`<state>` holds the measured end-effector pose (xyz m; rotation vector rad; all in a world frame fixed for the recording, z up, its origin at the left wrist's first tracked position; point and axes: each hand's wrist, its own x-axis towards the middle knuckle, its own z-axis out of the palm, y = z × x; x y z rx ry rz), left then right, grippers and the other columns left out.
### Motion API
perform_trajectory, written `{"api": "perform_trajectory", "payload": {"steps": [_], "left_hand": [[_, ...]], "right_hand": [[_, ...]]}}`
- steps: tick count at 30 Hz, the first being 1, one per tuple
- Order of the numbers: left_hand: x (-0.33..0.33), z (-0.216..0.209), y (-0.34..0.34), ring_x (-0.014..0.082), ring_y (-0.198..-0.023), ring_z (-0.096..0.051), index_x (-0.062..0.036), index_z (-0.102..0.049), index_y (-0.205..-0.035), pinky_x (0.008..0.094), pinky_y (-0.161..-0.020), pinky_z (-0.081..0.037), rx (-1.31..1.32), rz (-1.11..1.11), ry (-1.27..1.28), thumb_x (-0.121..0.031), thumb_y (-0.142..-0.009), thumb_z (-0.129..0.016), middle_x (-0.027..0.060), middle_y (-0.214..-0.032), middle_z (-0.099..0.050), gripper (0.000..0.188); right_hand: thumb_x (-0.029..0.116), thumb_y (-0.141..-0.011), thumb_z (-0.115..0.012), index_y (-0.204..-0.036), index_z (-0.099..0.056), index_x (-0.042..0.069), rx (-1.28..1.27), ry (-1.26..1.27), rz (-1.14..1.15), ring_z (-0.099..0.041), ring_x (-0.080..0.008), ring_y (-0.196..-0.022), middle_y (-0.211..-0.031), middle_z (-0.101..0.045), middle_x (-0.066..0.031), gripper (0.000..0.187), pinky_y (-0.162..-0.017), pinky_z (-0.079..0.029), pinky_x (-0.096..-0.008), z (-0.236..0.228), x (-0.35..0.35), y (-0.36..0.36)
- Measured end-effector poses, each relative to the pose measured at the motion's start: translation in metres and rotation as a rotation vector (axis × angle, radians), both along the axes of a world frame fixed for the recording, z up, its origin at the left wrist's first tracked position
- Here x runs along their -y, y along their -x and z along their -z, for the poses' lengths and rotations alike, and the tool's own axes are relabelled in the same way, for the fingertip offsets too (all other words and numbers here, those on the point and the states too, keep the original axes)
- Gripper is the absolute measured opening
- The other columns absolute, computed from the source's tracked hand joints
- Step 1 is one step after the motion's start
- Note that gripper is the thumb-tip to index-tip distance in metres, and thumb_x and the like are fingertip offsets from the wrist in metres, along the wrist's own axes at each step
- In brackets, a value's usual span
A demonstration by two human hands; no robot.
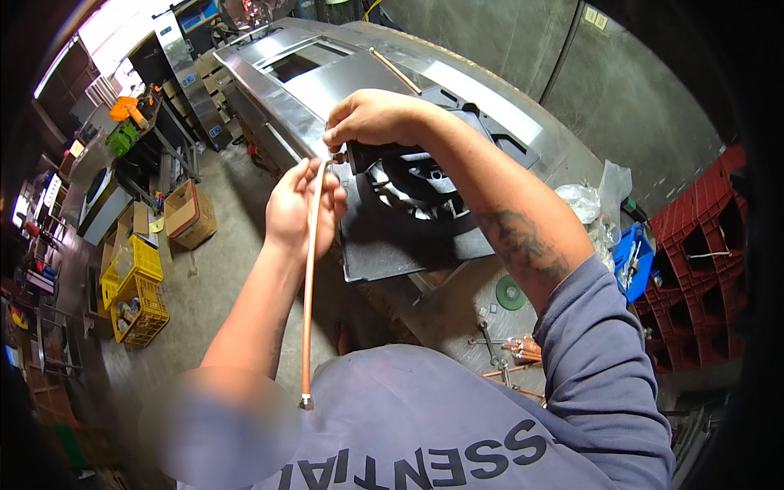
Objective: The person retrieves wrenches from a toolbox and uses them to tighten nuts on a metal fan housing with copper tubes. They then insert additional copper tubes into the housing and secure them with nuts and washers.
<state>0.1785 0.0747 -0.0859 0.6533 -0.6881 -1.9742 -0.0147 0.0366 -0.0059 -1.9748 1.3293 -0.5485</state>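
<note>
So, the copper tube (309,286) runs lengthwise between you and the black burner (384,184), its upper end just beside the burner's near left corner and its lower end, with a metal nut (306,403), in front of your shirt (408,384). Your left hand (292,208) is turned palm up, its fingers curled partway closed around the tube close to the top; that looks meant to steer that end while leaving the long part free to swing. Your right hand (377,118) reaches over from the far side, thumb and forefinger drawn nearly together at the joint, probably because a small part there wants fingertips rather than a fist. You have them so close to the metal that I cannot tell whether they grip the tube or only touch the fitting. The burner's black plate (384,260) sits at the edge of the table (445,314), which seems to leave the joint open to both hands. A second copper tube (396,71) lies on the steel cabinet (327,86) beyond, and a wrench (490,347) and a green disc (510,292) lie to your right, likely put there to be within reach without crowding the burner.
</note>
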Motion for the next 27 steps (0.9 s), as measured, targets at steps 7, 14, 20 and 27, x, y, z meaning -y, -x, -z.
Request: {"api": "perform_trajectory", "payload": {"steps": [7, 14, 20, 27], "left_hand": [[-0.011, -0.004, -0.007, 0.0250, -0.069, -0.062, -0.0092, -0.062, -0.075, 0.0359, -0.062, -0.051, -0.010, 0.255, -0.107, -0.052, -0.105, -0.042, 0.0057, -0.067, -0.058, 0.056], [-0.005, 0.002, 0.011, 0.0154, -0.055, -0.051, -0.0177, -0.047, -0.066, 0.0306, -0.057, -0.044, -0.240, 0.204, -0.128, -0.044, -0.109, -0.043, -0.0013, -0.053, -0.047, 0.051], [0.016, -0.010, 0.008, 0.0146, -0.057, -0.049, -0.0151, -0.048, -0.066, 0.0299, -0.059, -0.044, -0.331, 0.333, -0.114, -0.042, -0.111, -0.039, -0.0020, -0.056, -0.047, 0.053], [0.038, -0.010, -0.010, 0.0141, -0.060, -0.050, -0.0174, -0.047, -0.067, 0.0299, -0.062, -0.043, 0.025, 0.399, -0.117, -0.048, -0.109, -0.040, -0.0045, -0.059, -0.043, 0.052]], "right_hand": [[0.021, -0.089, -0.078, -0.093, -0.075, 0.004, -0.181, -0.080, -0.312, -0.068, -0.0129, -0.076, -0.088, -0.076, -0.0075, 0.017, -0.071, -0.052, -0.0298, -0.008, 0.028, -0.008], [0.014, -0.094, -0.072, -0.099, -0.074, 0.000, 0.154, -0.366, -0.250, -0.068, -0.0160, -0.074, -0.081, -0.072, -0.0076, 0.015, -0.064, -0.057, -0.0328, 0.008, 0.023, -0.003], [0.016, -0.094, -0.072, -0.103, -0.076, -0.001, 0.148, -0.225, -0.143, -0.066, -0.0151, -0.073, -0.081, -0.072, -0.0070, 0.020, -0.063, -0.058, -0.0338, -0.008, 0.021, 0.001], [0.020, -0.087, -0.075, -0.099, -0.079, 0.002, 0.037, -0.021, -0.206, -0.070, -0.0176, -0.077, -0.087, -0.076, -0.0077, 0.022, -0.066, -0.057, -0.0348, 0.006, 0.029, -0.002]]}}
